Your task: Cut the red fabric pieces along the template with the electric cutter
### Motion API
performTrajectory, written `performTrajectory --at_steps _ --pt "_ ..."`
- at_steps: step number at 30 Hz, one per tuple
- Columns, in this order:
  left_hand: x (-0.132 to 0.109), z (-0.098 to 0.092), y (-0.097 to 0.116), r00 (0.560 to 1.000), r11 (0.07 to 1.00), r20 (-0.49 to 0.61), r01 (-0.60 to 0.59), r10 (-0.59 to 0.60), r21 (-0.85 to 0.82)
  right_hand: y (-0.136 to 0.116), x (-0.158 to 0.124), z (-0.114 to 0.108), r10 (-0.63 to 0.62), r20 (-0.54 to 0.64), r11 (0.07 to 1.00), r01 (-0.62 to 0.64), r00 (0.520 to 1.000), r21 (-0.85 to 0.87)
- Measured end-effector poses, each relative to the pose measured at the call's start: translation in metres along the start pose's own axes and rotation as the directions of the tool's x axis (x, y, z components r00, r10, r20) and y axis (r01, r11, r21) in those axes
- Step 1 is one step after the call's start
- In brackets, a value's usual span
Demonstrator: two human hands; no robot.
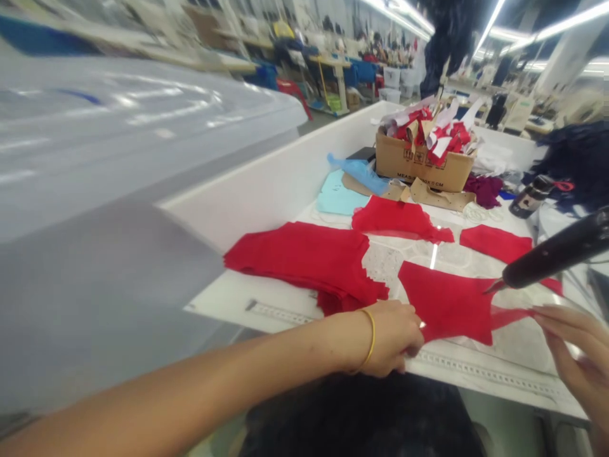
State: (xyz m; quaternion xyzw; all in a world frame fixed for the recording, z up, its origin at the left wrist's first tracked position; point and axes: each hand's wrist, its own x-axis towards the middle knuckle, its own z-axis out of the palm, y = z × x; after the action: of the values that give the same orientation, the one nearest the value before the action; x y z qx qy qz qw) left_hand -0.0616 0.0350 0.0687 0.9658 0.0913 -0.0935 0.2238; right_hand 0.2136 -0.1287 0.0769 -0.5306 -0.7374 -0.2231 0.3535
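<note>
White table point(204, 303): red fabric stack point(304, 254) at left, red panel point(445, 295) to its right, near front edge. Black tool point(561, 247) slants in from right, tip over panel; contact unclear. Left hand point(392, 336) curled at panel's lower-left edge, hold hidden. Right hand point(578, 343), fingertips nearly closed, pinches narrow red strip point(511, 316) beside panel. Yellow bracelet point(371, 339) on left wrist.

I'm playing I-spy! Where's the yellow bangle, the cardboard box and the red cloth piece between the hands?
Yellow bangle point(373, 333): head view, on its band.
Cardboard box point(423, 167): head view, on its front wall.
Red cloth piece point(448, 301): head view, on its middle.
</note>
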Motion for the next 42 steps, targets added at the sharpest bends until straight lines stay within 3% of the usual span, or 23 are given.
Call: performTrajectory --at_steps 7,11,15,19,24,29,33,36,42 --pt "0.019 0.008 -0.008 0.963 0.984 -0.203 0.165 -0.175 -0.063 -0.007 -0.003 -0.002 0.008 -0.048 1.000 -0.008 0.999 0.006" --pt "0.034 0.012 -0.004 0.939 0.974 -0.322 0.051 -0.122 -0.221 -0.011 0.000 -0.002 -0.001 -0.073 0.999 0.003 0.997 0.033" --pt "0.056 0.009 0.008 0.917 0.897 -0.395 -0.132 -0.051 -0.421 -0.013 0.004 0.000 -0.056 -0.083 0.996 0.062 0.995 0.065" --pt "0.072 -0.005 0.022 0.934 0.787 -0.356 -0.227 0.010 -0.574 -0.014 0.005 0.000 -0.051 -0.085 0.997 0.056 0.995 0.058" --pt "0.074 -0.008 0.028 0.956 0.649 -0.290 -0.195 -0.043 -0.736 -0.013 0.002 0.000 -0.037 -0.143 0.999 0.042 0.989 0.034" --pt "0.067 0.006 0.023 0.979 0.647 -0.202 -0.134 -0.032 -0.751 -0.013 -0.005 0.000 0.052 -0.224 0.998 -0.041 0.973 0.053" --pt "0.066 0.006 0.024 0.940 0.641 -0.318 -0.167 -0.126 -0.749 -0.017 -0.007 0.000 0.061 -0.244 0.996 -0.041 0.968 0.083" --pt "0.072 0.002 0.029 0.945 0.538 -0.297 -0.181 -0.137 -0.824 -0.020 -0.006 0.001 0.059 -0.233 0.996 -0.041 0.971 0.083" --pt "0.082 0.007 0.041 0.999 0.220 -0.028 -0.032 0.020 -0.975 -0.019 -0.011 0.001 0.094 -0.247 0.992 -0.069 0.965 0.105"
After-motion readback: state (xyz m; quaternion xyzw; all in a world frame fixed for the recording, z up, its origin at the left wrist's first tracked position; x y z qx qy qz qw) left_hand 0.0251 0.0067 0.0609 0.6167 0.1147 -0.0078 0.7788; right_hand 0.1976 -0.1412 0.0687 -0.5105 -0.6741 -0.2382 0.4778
